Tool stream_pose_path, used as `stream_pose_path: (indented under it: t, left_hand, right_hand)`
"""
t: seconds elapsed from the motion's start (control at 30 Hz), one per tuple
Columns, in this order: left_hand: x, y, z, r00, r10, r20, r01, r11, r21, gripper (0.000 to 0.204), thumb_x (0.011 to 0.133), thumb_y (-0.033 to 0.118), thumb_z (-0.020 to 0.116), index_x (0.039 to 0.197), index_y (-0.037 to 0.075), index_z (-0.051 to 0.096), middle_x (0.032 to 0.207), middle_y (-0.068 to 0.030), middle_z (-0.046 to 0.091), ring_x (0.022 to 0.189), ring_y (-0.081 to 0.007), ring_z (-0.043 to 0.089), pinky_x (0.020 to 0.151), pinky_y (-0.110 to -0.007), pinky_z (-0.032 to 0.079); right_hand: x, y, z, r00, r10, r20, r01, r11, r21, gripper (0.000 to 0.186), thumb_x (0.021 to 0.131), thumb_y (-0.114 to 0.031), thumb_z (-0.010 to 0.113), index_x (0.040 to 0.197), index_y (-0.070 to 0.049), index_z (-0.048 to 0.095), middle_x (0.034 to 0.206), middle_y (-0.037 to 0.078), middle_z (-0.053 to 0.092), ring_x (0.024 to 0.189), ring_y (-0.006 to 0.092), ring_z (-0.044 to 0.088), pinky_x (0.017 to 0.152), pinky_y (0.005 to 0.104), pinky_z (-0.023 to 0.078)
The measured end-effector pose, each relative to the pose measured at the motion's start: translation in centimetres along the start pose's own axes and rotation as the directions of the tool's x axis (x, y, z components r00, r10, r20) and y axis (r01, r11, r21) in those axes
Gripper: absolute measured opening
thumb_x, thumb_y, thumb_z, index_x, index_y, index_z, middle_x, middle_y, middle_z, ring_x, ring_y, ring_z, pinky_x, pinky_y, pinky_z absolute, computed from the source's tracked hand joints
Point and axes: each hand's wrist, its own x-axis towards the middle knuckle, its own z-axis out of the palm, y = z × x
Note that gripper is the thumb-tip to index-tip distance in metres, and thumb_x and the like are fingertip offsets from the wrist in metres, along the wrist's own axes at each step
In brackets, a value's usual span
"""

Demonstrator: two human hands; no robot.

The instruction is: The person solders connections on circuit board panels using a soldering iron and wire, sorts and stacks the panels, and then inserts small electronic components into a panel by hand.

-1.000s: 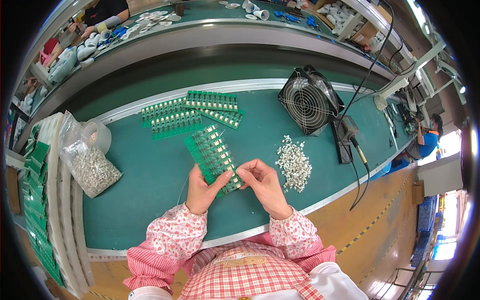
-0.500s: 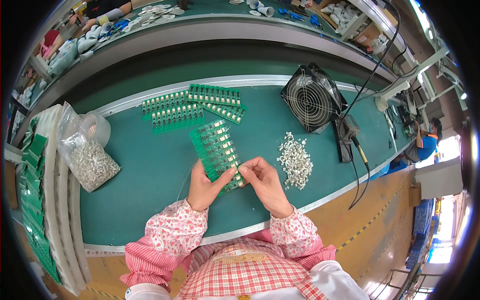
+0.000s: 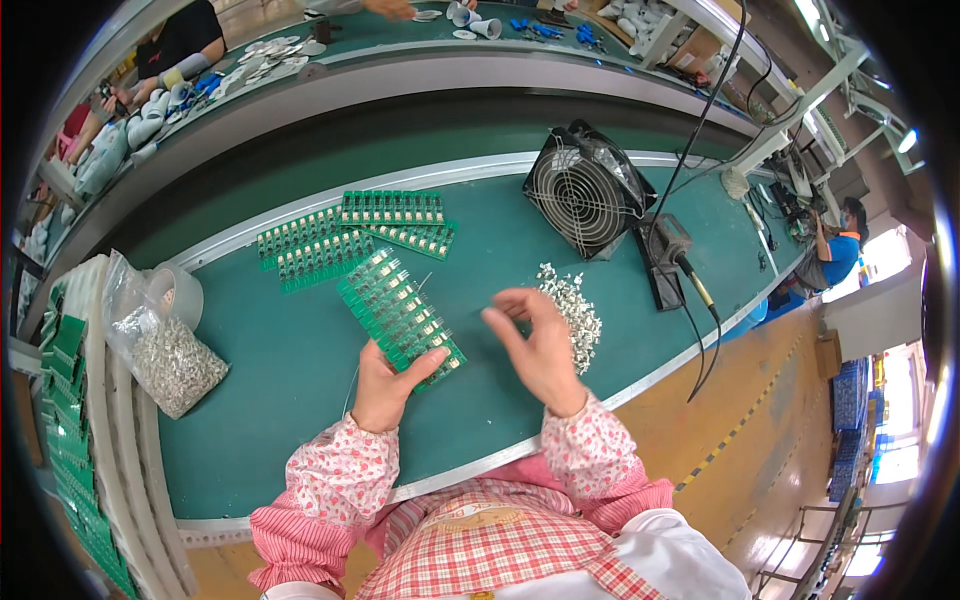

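Note:
My left hand [image 3: 388,385] grips the lower end of a green circuit board panel [image 3: 395,310], its thumb across the face. A row of small white connectors runs along the tilted panel. Away from the panel, my right hand [image 3: 540,345] hovers with thumb and fingers apart, and nothing shows in it. Just beyond that hand lies a loose pile of small white connectors [image 3: 583,318], partly covered by it. Further back, several similar panels [image 3: 392,207] with white parts overlap on the green bench.
A caged fan [image 3: 582,195] stands at the back right beside a soldering iron [image 3: 697,283] on its holder. On the left are a clear bag of small parts [image 3: 178,365], a tape roll [image 3: 186,292] and stacked green boards [image 3: 66,430]. A co-worker [image 3: 840,255] sits far right.
My right hand has let go of the panel and moved right, toward the connector pile, its fingers parting. My left hand still holds the panel. The whole view has shifted slightly.

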Motion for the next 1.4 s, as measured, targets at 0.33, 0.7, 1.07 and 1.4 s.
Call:
stream_pose_path:
  t: [0.33, 0.7, 1.07, 1.4]
  left_hand:
    - [0.3, 0.3, -0.1, 1.000, 0.005, 0.014, -0.004, 0.996, -0.084, 0.028, 0.081, 0.000, 0.073, 0.106, 0.002, 0.060, 0.096, -0.0029, 0.065, 0.086, -0.0102, 0.062, 0.079, -0.026, 0.050]
    - [0.1, -0.2, -0.6, 0.999, 0.012, 0.039, -0.010, 0.998, -0.057, 0.032, 0.081, -0.002, 0.071, 0.109, 0.003, 0.059, 0.099, -0.0044, 0.066, 0.090, -0.0132, 0.064, 0.083, -0.030, 0.052]
    - [0.1, -0.3, -0.4, 0.998, 0.052, 0.018, -0.051, 0.996, -0.075, 0.022, 0.081, 0.000, 0.073, 0.101, 0.002, 0.064, 0.095, -0.0039, 0.068, 0.083, -0.0103, 0.064, 0.075, -0.026, 0.052]
    - [0.1, -0.2, -0.2, 0.998, 0.062, 0.006, -0.062, 0.998, 0.007, 0.023, 0.082, 0.002, 0.073, 0.103, 0.001, 0.064, 0.096, -0.0040, 0.068, 0.085, -0.0096, 0.064, 0.076, -0.025, 0.052]
  right_hand:
    - [1.3, 3.8, -3.0, 0.975, -0.202, 0.090, 0.210, 0.719, -0.662, 0.024, 0.073, -0.014, 0.076, 0.093, -0.010, 0.064, 0.091, 0.004, 0.059, 0.089, 0.0255, 0.054, 0.076, 0.0388, 0.041]
    - [0.5, 2.8, -4.0, 0.987, -0.157, 0.032, 0.152, 0.859, -0.489, 0.016, 0.078, -0.008, 0.070, 0.091, -0.007, 0.060, 0.084, 0.009, 0.060, 0.082, 0.0288, 0.056, 0.072, 0.0403, 0.043]
    - [-0.4, 0.4, -2.7, 0.999, 0.010, 0.034, -0.007, 0.996, -0.089, 0.015, 0.080, -0.003, 0.070, 0.094, 0.000, 0.066, 0.088, 0.011, 0.067, 0.077, 0.0222, 0.065, 0.071, 0.0314, 0.050]
    - [-0.6, -1.9, -0.3, 0.928, 0.136, 0.347, -0.307, 0.805, 0.507, 0.012, 0.083, 0.000, 0.070, 0.095, 0.001, 0.067, 0.094, 0.008, 0.067, 0.086, 0.0143, 0.064, 0.081, 0.0278, 0.051]
